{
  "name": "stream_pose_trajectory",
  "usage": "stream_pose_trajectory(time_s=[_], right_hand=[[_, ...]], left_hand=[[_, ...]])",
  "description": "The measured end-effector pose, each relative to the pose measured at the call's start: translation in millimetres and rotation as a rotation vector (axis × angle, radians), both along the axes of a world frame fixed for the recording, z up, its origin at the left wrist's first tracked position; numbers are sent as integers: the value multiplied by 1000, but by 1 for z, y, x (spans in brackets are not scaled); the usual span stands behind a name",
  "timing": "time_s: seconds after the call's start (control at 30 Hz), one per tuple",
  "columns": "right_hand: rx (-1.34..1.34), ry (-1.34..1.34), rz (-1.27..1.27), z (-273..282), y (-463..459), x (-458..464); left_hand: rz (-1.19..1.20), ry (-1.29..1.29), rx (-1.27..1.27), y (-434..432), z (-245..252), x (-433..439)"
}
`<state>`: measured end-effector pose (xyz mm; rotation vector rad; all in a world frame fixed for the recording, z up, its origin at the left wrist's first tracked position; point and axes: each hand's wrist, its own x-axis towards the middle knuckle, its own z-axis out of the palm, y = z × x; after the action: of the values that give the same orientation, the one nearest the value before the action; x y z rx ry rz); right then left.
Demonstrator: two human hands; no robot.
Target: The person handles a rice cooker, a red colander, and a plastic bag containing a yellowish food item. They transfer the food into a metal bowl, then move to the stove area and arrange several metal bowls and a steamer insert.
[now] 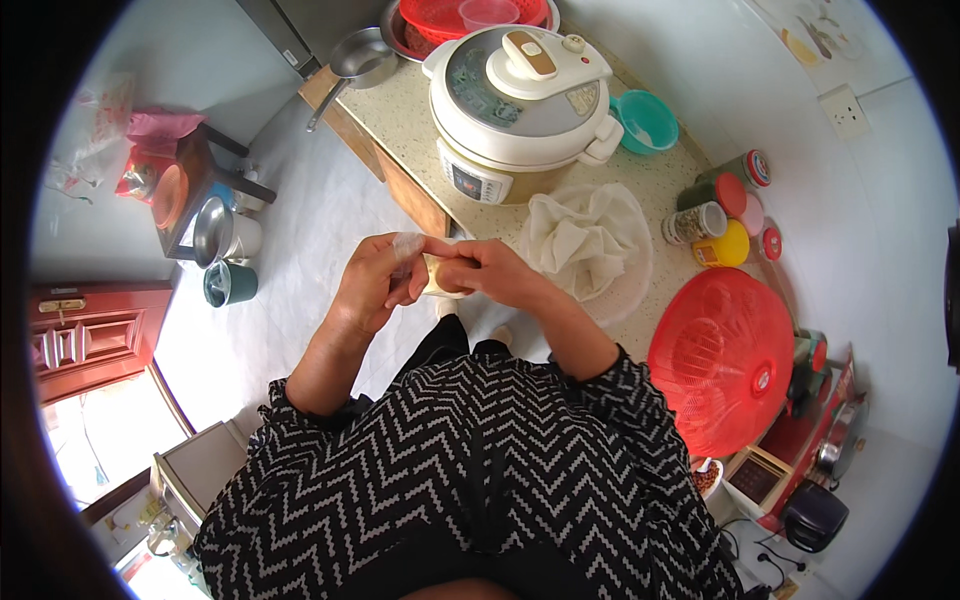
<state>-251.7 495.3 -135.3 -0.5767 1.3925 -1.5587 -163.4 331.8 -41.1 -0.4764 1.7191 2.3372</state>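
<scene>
Both hands are raised in front of my body, nearly touching at the fingertips. Clear plastic film [407, 244] lies over the thumb area of my left hand [382, 274], whose fingers are curled; whether they grip something is unclear. My right hand [491, 274] holds a rounded brown item [454, 276], too covered by the fingers to name. A pale, yellowish piece [433, 279] shows between the hands. Right of them, a crumpled white cloth [581, 244] lies in a translucent round container [637, 279] on the speckled countertop [491, 223].
A white electric pressure cooker [517, 112] stands on the counter, near a steel saucepan [364, 58] and a teal plastic cup [646, 120]. Several jars [694, 223] line the wall. A red mesh food cover [720, 360] is at the right. An open wooden cabinet door [411, 191] juts below the counter.
</scene>
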Motion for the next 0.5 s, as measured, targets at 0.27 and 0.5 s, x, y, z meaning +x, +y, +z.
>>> stream_pose_trajectory(time_s=[0.27, 0.5], right_hand=[[45, 377, -132, -38, -22, 17], [58, 264, -24, -38, -11, 16]], left_hand=[[-56, 52, 81, 5, 7, 3], [-45, 42, 97, 10, 10, 3]])
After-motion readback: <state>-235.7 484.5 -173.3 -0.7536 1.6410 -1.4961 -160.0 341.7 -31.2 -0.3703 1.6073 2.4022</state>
